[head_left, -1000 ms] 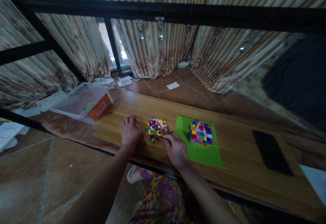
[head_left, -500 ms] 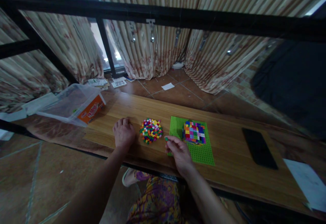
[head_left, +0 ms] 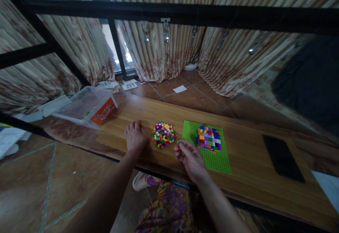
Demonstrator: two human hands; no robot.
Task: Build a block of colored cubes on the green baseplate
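A heap of small coloured bricks (head_left: 163, 134) lies on the wooden tabletop (head_left: 243, 162). Just left of it my left hand (head_left: 135, 137) rests on the wood, fingers curled into a loose fist. My right hand (head_left: 191, 157) hovers at the near left edge of the green baseplate (head_left: 215, 158) and pinches a small green brick (head_left: 179, 143) with a bit of red under it. A many-coloured block of stacked bricks (head_left: 209, 138) stands on the baseplate, just right of that hand.
A clear plastic box with an orange label (head_left: 87, 106) sits at the table's left end. A black phone (head_left: 282, 158) lies flat to the right, white paper (head_left: 328, 187) beyond it. A black frame bar (head_left: 185, 13) crosses overhead before curtains.
My right hand has left the heap's right edge, lifted with a small brick pinched in its fingers, and turned toward the baseplate. The left hand stayed put.
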